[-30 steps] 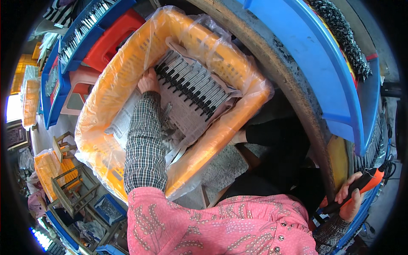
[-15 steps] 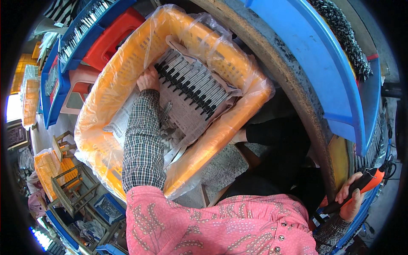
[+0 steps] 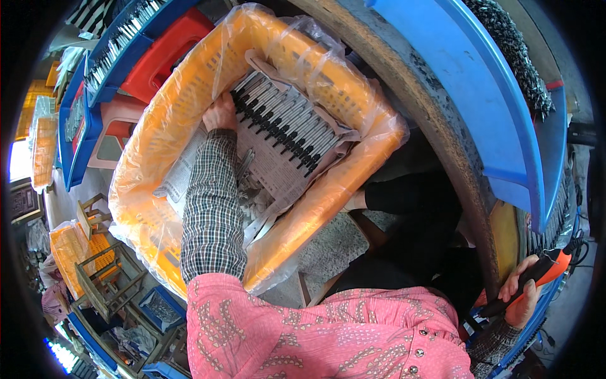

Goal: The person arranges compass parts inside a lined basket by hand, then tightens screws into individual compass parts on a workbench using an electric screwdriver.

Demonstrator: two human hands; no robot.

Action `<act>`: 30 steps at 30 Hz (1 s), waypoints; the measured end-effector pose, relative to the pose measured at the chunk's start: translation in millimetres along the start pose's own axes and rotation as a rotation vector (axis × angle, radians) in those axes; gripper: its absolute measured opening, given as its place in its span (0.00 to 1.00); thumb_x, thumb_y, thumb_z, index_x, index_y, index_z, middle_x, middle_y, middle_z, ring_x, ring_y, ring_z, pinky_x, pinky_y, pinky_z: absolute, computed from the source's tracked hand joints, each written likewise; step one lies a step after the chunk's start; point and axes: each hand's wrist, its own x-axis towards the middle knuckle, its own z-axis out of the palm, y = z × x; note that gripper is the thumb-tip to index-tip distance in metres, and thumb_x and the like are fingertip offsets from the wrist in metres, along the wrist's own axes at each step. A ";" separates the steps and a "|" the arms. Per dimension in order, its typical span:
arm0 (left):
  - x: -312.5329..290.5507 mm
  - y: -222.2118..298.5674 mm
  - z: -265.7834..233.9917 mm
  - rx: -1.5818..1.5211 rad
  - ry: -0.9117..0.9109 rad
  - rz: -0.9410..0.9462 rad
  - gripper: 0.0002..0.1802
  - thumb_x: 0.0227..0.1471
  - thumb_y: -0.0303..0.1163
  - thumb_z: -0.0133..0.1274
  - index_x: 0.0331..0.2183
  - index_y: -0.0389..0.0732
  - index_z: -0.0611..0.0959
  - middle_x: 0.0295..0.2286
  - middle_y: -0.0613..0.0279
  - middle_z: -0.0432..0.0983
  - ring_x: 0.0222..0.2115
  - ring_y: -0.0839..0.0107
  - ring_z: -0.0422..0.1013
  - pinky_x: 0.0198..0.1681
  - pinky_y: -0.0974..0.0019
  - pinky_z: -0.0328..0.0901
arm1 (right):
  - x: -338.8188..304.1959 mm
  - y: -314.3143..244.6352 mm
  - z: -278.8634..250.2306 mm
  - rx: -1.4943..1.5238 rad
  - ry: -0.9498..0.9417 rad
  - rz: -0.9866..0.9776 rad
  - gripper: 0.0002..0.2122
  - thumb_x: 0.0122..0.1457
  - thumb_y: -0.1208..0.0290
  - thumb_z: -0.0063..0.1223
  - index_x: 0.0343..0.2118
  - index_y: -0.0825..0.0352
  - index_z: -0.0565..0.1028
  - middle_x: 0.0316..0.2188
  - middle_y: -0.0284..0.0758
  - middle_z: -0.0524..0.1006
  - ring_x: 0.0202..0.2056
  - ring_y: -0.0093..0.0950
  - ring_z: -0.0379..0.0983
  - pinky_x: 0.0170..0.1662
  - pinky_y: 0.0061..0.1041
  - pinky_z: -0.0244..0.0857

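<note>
My left hand (image 3: 219, 114) reaches into an orange plastic crate (image 3: 303, 218) lined with clear film. Its fingers are curled at the far left end of a row of slim silver pieces with black ends (image 3: 278, 129). What they pinch there, if anything, is hidden. The row lies side by side on printed newspaper (image 3: 278, 174), and a few loose silver pieces (image 3: 245, 163) rest nearer to me. At the lower right, my right hand (image 3: 521, 297) is closed round a black and orange power screwdriver (image 3: 543, 275), away from the crate.
A worn workbench edge (image 3: 435, 126) curves past the crate's right, bearing a large blue tray (image 3: 461, 82). Dark bristly pieces (image 3: 511, 57) are heaped behind it. Left of the crate are a red stool (image 3: 167, 54) and blue bins of thin parts (image 3: 123, 47). Wooden stools (image 3: 110, 278) stand farther left.
</note>
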 end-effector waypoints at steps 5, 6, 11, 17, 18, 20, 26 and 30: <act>-10.9 1.2 3.4 -0.096 0.076 -0.038 0.12 0.45 0.26 0.45 0.36 0.42 0.74 0.32 0.54 0.73 0.29 0.55 0.73 0.28 0.58 0.68 | 0.6 0.1 0.4 0.009 0.003 -0.009 0.24 0.45 0.55 0.59 0.31 0.68 0.59 0.11 0.27 0.60 0.09 0.17 0.58 0.12 0.14 0.57; -15.0 0.8 -0.3 -0.098 0.085 -0.069 0.12 0.44 0.25 0.45 0.35 0.41 0.74 0.30 0.54 0.73 0.26 0.57 0.73 0.25 0.59 0.69 | 1.0 0.1 0.7 0.010 0.001 -0.007 0.24 0.45 0.55 0.59 0.31 0.68 0.59 0.11 0.27 0.60 0.09 0.17 0.58 0.12 0.14 0.57; -24.0 -2.0 -2.9 -0.117 0.133 -0.052 0.14 0.45 0.26 0.44 0.37 0.42 0.74 0.35 0.55 0.71 0.28 0.56 0.72 0.25 0.59 0.68 | 1.7 0.2 -1.2 -0.001 -0.021 -0.016 0.24 0.45 0.55 0.59 0.31 0.68 0.59 0.11 0.27 0.60 0.09 0.17 0.58 0.12 0.14 0.57; -14.3 23.5 -17.5 -0.059 0.151 0.087 0.15 0.44 0.26 0.44 0.39 0.39 0.74 0.38 0.56 0.69 0.40 0.58 0.67 0.40 0.55 0.63 | 0.5 0.3 -1.3 0.001 -0.013 -0.012 0.24 0.45 0.55 0.59 0.32 0.68 0.59 0.12 0.27 0.61 0.09 0.18 0.59 0.12 0.14 0.57; -15.4 25.7 -18.6 -0.026 0.111 0.097 0.16 0.45 0.26 0.44 0.39 0.38 0.74 0.39 0.56 0.69 0.43 0.59 0.65 0.44 0.55 0.60 | 1.0 0.9 -0.6 0.001 -0.016 -0.011 0.24 0.45 0.55 0.59 0.32 0.68 0.59 0.12 0.27 0.61 0.09 0.18 0.59 0.12 0.14 0.57; -12.7 29.3 -18.0 -0.014 0.118 0.105 0.15 0.45 0.26 0.44 0.39 0.37 0.74 0.39 0.56 0.69 0.43 0.60 0.64 0.45 0.55 0.60 | 0.1 -0.8 -0.1 0.003 -0.005 -0.003 0.24 0.45 0.55 0.60 0.32 0.68 0.59 0.12 0.27 0.61 0.09 0.17 0.59 0.12 0.15 0.57; -2.8 41.8 -11.7 -0.081 0.094 0.084 0.15 0.45 0.26 0.43 0.38 0.36 0.74 0.39 0.55 0.70 0.43 0.60 0.65 0.44 0.56 0.61 | -1.7 -3.1 -2.8 0.010 0.006 -0.010 0.24 0.45 0.54 0.60 0.31 0.67 0.59 0.12 0.27 0.61 0.09 0.17 0.58 0.12 0.14 0.56; -8.7 34.2 -14.5 -0.094 0.092 0.076 0.15 0.45 0.26 0.43 0.38 0.35 0.74 0.39 0.54 0.70 0.42 0.59 0.65 0.41 0.57 0.64 | 0.9 -0.6 0.2 0.011 -0.004 -0.011 0.24 0.45 0.55 0.59 0.31 0.68 0.59 0.12 0.28 0.61 0.09 0.17 0.58 0.12 0.14 0.56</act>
